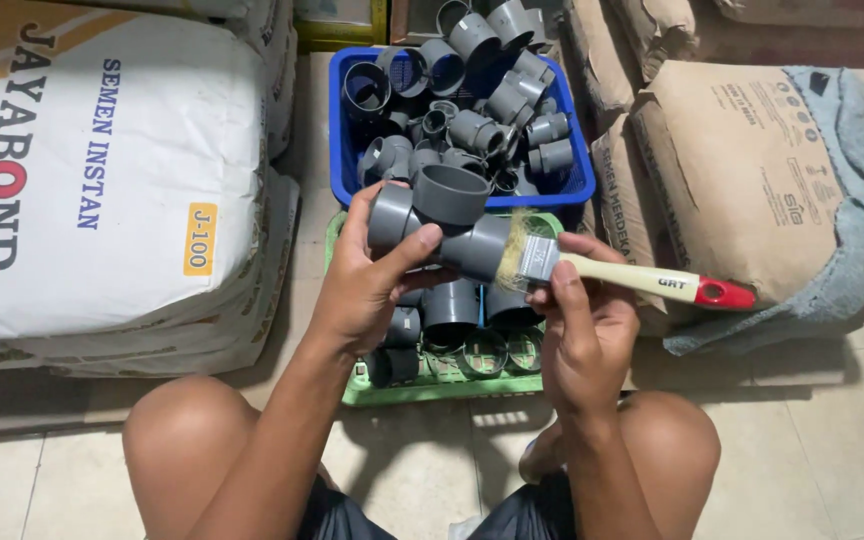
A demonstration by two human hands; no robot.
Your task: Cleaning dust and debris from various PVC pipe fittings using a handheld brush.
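Overhead, white cement sack [102,170] at left, blue basket [344,150] of grey fittings ahead, green basket [422,392] below, left hand [367,280] gripping grey tee fitting [442,220] above it, right hand [582,335] pinching paintbrush [617,272], bristles touching the fitting.

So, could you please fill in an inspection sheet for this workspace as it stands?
Surface: pale tiled floor; the person squats on it.
Job's things: grey pipe tee fitting held over the green basket, which holds a few grey fittings; blue basket behind, heaped with grey fittings.
Clutter: nothing seen loose on the floor.
Hands: left hand grips the tee; right hand holds a paintbrush, bristles against the tee's end.
Cables: nothing seen.
Surroundings: white sack at left, brown paper sacks at right, grey cloth draped over one.
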